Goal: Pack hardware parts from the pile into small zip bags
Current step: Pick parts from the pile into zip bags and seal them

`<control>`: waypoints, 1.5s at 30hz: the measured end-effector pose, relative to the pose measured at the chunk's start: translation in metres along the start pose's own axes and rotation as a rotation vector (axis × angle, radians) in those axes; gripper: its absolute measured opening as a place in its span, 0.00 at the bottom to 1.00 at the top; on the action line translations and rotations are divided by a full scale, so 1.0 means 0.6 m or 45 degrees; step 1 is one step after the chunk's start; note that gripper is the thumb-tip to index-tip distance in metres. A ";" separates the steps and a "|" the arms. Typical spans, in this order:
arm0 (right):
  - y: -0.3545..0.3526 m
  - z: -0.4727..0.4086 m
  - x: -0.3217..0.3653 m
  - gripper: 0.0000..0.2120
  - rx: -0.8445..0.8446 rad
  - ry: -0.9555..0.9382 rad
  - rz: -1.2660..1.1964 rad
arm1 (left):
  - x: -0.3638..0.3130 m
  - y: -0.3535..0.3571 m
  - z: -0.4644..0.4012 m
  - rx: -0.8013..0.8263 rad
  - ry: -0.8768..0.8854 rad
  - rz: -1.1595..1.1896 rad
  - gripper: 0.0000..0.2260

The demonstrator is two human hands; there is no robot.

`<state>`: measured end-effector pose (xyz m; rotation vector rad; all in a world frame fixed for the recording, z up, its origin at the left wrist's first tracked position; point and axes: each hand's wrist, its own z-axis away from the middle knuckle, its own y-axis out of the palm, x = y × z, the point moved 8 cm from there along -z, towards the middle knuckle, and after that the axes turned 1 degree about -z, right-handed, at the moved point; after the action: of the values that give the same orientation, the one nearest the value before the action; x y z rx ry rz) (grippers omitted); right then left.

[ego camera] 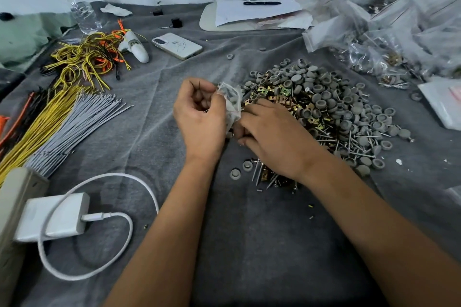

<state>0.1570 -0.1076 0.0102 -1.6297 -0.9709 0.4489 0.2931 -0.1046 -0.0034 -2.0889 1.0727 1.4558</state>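
Filling step: left hand (199, 117) is pinching a small zip bag (232, 99) — right hand (272, 137), fingers curled, is picking at the pile (324, 107) at three o'clock; next, dropping parts in.

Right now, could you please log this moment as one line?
left hand holds small clear zip bag | right hand in grey-cap-and-screw pile

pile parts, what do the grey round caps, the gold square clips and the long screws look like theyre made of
Grey round caps: matte and dull, with no glint, so probably plastic or rubber.
Gold square clips: shiny yellow-gold with sharp highlights, likely plated sheet metal.
Long screws: silvery, thin and threaded, apparently steel, perhaps zinc-coated.
The pictures alone cannot confirm any of these.
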 end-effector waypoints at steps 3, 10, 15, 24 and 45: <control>-0.013 0.002 -0.024 0.05 -0.051 0.110 -0.196 | 0.001 0.000 -0.001 0.007 0.000 0.002 0.09; 0.006 0.004 -0.023 0.20 0.103 0.059 0.060 | 0.000 -0.001 -0.001 -0.011 -0.002 0.003 0.09; 0.012 -0.004 0.006 0.15 0.045 0.012 0.109 | 0.001 -0.003 -0.003 -0.018 -0.002 0.012 0.09; -0.010 0.003 -0.007 0.14 -0.156 0.146 0.101 | 0.006 -0.009 -0.006 -0.050 -0.039 0.055 0.07; -0.061 0.015 -0.064 0.05 -0.610 0.229 -0.581 | 0.004 0.042 0.008 0.370 0.091 -0.237 0.12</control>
<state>0.1150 -0.1306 0.0338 -1.7543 -1.3337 -0.2576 0.2715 -0.1186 -0.0048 -1.9841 1.0163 1.0752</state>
